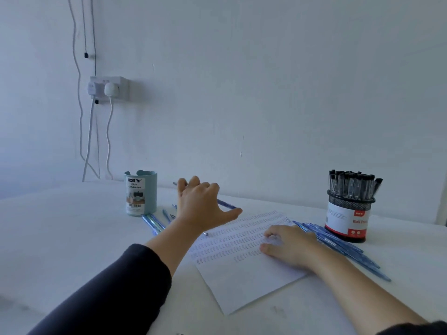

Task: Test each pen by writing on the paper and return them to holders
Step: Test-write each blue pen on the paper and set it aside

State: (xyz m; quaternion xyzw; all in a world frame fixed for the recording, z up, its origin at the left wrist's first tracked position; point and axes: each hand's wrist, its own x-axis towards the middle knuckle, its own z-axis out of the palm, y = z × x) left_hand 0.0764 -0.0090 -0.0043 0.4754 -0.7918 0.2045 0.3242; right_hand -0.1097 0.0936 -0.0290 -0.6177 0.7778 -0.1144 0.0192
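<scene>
My left hand (pixel 200 206) is lifted over the table beside the teal desk organizer (pixel 141 197), fingers curled round a blue pen (pixel 227 204) whose tip pokes out past the knuckles. My right hand (pixel 287 245) rests on the white paper (pixel 242 281), fingers relaxed and holding nothing. Rows of small written marks cover the sheet's upper half. Several blue pens (pixel 338 243) lie in a bundle to the right of the paper. More blue pens (pixel 153 221) lie loose by the organizer. A black mesh holder (pixel 348 221) at the right is full of black-capped pens.
The white table (pixel 72 238) stands against a white wall. A wall socket (pixel 108 89) with plugs and hanging cables is at the back left.
</scene>
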